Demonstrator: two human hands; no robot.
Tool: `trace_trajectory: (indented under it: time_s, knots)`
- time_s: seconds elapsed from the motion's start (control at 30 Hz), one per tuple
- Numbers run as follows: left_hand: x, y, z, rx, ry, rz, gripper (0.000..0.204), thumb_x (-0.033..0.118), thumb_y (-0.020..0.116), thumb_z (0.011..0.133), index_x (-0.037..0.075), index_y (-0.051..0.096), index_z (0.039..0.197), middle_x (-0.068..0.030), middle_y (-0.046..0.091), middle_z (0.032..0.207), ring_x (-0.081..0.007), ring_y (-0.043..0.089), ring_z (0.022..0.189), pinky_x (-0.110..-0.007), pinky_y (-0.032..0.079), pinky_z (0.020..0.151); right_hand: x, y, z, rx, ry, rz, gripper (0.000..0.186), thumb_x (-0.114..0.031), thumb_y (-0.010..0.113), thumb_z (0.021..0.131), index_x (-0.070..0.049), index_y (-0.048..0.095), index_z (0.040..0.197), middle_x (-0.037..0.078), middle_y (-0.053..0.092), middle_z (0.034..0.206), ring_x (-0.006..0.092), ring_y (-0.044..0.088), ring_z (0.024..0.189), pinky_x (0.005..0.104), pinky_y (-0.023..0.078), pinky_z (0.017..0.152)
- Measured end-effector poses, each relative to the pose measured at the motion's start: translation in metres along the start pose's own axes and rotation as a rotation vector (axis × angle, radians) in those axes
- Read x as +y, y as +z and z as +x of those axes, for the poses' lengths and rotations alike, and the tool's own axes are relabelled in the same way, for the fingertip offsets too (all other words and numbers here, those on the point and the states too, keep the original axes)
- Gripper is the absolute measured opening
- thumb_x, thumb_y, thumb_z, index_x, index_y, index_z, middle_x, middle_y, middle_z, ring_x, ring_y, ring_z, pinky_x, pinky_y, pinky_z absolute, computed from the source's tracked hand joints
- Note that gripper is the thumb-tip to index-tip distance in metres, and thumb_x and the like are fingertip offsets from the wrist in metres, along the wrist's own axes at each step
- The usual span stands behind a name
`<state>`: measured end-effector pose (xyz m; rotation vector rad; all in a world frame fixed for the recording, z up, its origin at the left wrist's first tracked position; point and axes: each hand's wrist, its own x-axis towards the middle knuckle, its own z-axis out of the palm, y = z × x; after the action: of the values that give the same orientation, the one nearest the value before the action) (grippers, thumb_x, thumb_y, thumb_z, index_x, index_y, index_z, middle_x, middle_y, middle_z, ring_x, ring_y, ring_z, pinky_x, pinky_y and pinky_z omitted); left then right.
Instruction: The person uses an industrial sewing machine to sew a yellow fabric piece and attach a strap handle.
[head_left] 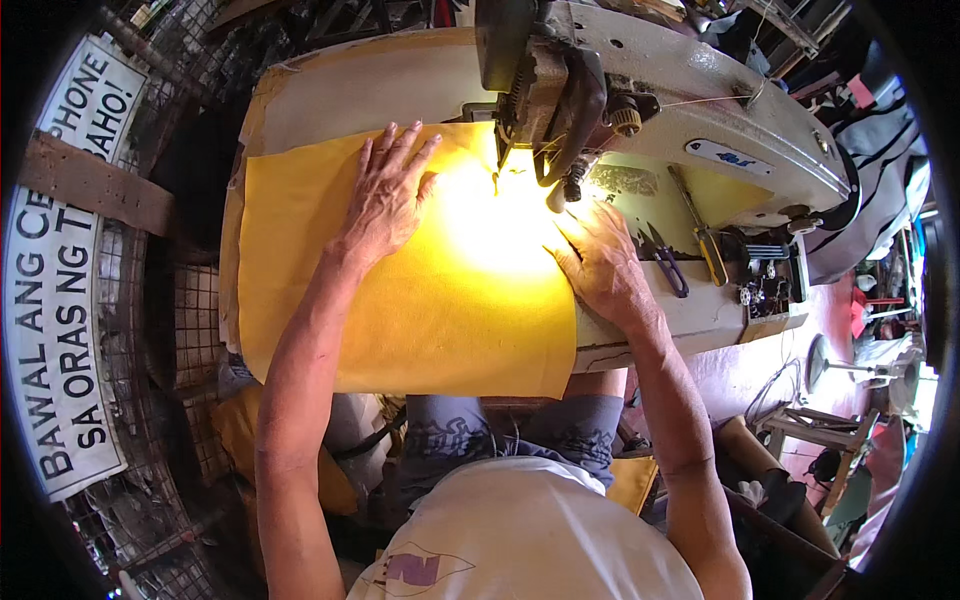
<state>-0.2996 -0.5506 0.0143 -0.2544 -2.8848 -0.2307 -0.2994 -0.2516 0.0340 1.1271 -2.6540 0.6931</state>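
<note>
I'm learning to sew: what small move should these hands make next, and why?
Perhaps ease the yellow fabric slightly forward, gently: it reaches the brightly lit area under the head of the sewing machine, the left hand lies spread on it, and the right hand is at its right edge. Glare hides the stitching point.

Cloth (430, 325) lies on sewing table (350, 80), its far R corner by the mach. head (545, 90). My L hand (388, 195) is on it, L of the head; my R hand (605, 255) is at its R edge. Snips (670, 270), then screwdriver (707, 242), lie R of that hand. Far L: sign (60, 290) w/ plank (100, 187) across.
</note>
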Motion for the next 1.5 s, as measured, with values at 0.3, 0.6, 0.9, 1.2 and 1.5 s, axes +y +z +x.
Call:
trace_trajectory:
  time_s: [0.3, 0.6, 0.9, 1.2, 1.5]
  knots:
    - [0.004, -0.004, 0.001, -0.005, -0.018, 0.000, 0.050, 0.036, 0.046, 0.101, 0.013, 0.043, 0.146, -0.0129, 0.034, 0.154, -0.0356, 0.025, 0.145, -0.051, 0.015, 0.120, 0.003, 0.003, 0.001, 0.011, 0.039, 0.023, 0.028, -0.023, 0.059, 0.092, -0.004, 0.065, 0.112, 0.017, 0.060, 0.114, 0.0362, 0.051, 0.115, 0.0461, 0.034, 0.105]
    - [0.003, -0.004, 0.000, -0.055, -0.035, 0.030, 0.053, 0.040, 0.041, 0.103, 0.014, 0.038, 0.149, -0.0122, 0.028, 0.157, -0.0340, 0.019, 0.147, -0.050, 0.011, 0.121, 0.002, 0.001, 0.001, -0.068, 0.067, -0.003, 0.033, -0.026, 0.055, 0.093, -0.004, 0.060, 0.118, 0.015, 0.055, 0.126, 0.0323, 0.044, 0.128, 0.0452, 0.030, 0.111]
    - [0.005, -0.003, -0.004, -0.057, -0.031, 0.069, 0.056, 0.041, 0.040, 0.103, 0.015, 0.032, 0.151, -0.0119, 0.022, 0.159, -0.0327, 0.014, 0.149, -0.049, 0.008, 0.122, -0.001, 0.001, 0.000, 0.034, 0.014, 0.039, 0.029, -0.021, 0.059, 0.092, -0.003, 0.063, 0.114, 0.017, 0.058, 0.118, 0.0364, 0.049, 0.119, 0.0468, 0.033, 0.107]
    - [0.003, -0.001, -0.004, -0.063, -0.024, 0.068, 0.055, 0.040, 0.040, 0.103, 0.015, 0.032, 0.151, -0.0117, 0.023, 0.159, -0.0327, 0.014, 0.149, -0.049, 0.008, 0.122, 0.002, 0.001, -0.002, -0.065, 0.050, 0.012, 0.034, -0.025, 0.056, 0.093, -0.003, 0.059, 0.119, 0.016, 0.054, 0.126, 0.0332, 0.042, 0.129, 0.0456, 0.028, 0.112]
    - [0.006, -0.002, -0.004, 0.022, -0.006, 0.032, 0.053, 0.036, 0.047, 0.101, 0.010, 0.041, 0.146, -0.0142, 0.032, 0.154, -0.0344, 0.026, 0.145, -0.049, 0.015, 0.121, -0.002, -0.007, -0.013, 0.184, 0.051, -0.048, 0.028, -0.012, 0.064, 0.087, -0.004, 0.064, 0.114, 0.015, 0.060, 0.121, 0.0336, 0.053, 0.116, 0.0448, 0.037, 0.105]
